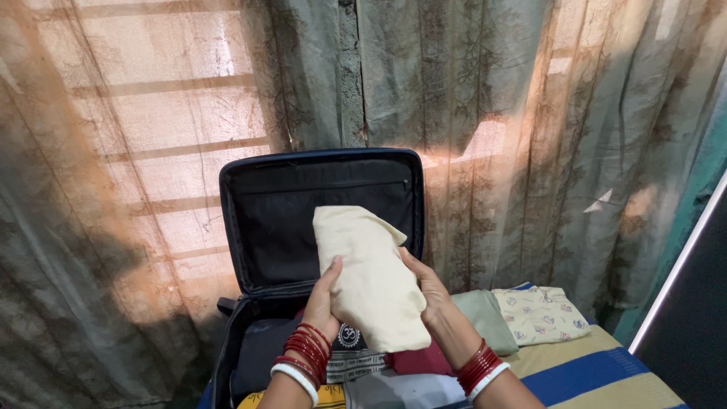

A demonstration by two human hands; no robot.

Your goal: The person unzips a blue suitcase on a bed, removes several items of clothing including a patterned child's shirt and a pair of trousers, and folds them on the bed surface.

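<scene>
Red and white bangles (pixel 307 356) ring both wrists at the bottom of the view, and above them the left hand (pixel 324 297) and the right hand (pixel 426 291) hold a folded cream cloth bundle (pixel 369 276) between them. Left fingers are together and curled around the bundle's left edge, thumb pressed on its front; right fingers are spread a little along its right edge, clamping it from the other side. Behind the fingers stands the raised lid of an open dark suitcase (pixel 273 220), and below the fingers lie folded clothes (pixel 356 352) in its base. Right of the right fingers, a green folded cloth (pixel 488 318) and a printed pale cloth (pixel 541 314) rest on a striped bedsheet (pixel 583 371). Curtains (pixel 530 113) hang beyond.
</scene>
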